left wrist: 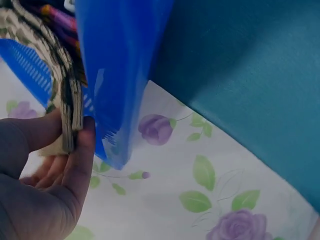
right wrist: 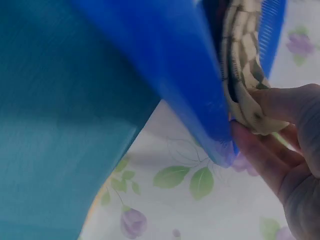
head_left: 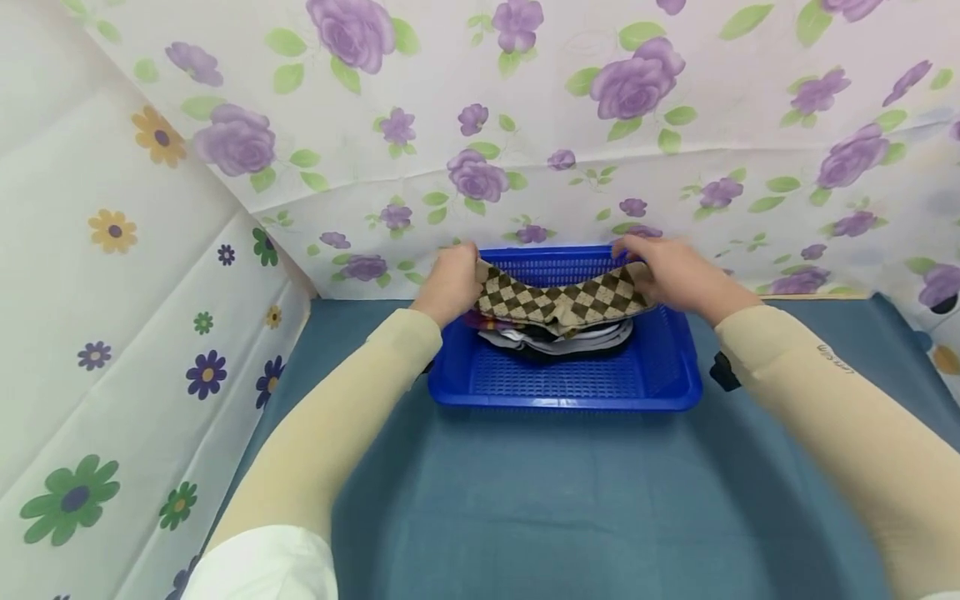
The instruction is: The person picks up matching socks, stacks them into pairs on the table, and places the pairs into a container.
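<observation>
A pair of beige and dark brown checked socks (head_left: 566, 304) stretches sideways between both hands, sagging in the middle, above a blue plastic basket (head_left: 562, 402). My left hand (head_left: 450, 286) pinches one end between thumb and fingers; layered ribbed edges of the socks (left wrist: 67, 100) show in the left wrist view. At the opposite end, my right hand (head_left: 678, 271) pinches the rounded tip of the socks (right wrist: 250, 107). Beneath them in the basket lies a pile of grey, white and black folded fabric (head_left: 592, 340), with a purple and orange piece (head_left: 487, 322) at its left. The checked socks partly hide the pile.
The basket stands on a blue-green table surface (head_left: 540, 500), close against a white back wall covering (head_left: 420, 175) with purple flowers. A second flowered sheet (head_left: 150, 333) forms the left side. Another covering (head_left: 930, 275) rises at the right edge.
</observation>
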Demonstrator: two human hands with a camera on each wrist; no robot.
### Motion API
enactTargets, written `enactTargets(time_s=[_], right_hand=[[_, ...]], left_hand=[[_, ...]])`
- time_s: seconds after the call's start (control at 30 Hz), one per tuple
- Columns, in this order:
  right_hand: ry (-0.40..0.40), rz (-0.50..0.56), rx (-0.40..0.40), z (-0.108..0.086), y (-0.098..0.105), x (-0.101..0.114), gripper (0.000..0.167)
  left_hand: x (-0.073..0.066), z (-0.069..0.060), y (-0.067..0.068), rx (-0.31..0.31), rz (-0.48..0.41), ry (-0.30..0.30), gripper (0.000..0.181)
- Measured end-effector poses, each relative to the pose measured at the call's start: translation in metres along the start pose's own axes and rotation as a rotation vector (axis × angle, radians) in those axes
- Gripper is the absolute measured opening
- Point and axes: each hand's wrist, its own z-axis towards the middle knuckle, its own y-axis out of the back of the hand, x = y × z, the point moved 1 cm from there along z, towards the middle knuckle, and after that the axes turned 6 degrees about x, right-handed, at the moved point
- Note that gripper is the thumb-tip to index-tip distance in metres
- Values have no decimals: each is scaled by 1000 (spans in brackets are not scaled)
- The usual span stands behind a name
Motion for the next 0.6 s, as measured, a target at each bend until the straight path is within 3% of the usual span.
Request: enactTargets(time_s=[0.1, 0.17, 0.27, 0.43, 0.53, 0.6], right_hand=[[78, -97, 2, 3, -3, 3, 26], [84, -124, 11, 4, -4, 4, 17], [67, -155, 42, 6, -6, 4, 19], [56, -241, 51, 5, -12, 6, 28], [38, -263, 20, 3, -15, 9, 28], [26, -273, -9, 1, -16, 11, 27]], left_hand=[[-3, -1, -2, -25, 39, -53, 29], [-6, 0, -3, -45, 66, -79, 31], [-9, 1, -5, -58, 125, -102, 38], [-15, 1, -12, 25, 356, -74, 47], [-18, 0, -18, 79, 496, -47, 31], [-19, 0, -21, 108, 528, -43, 18]])
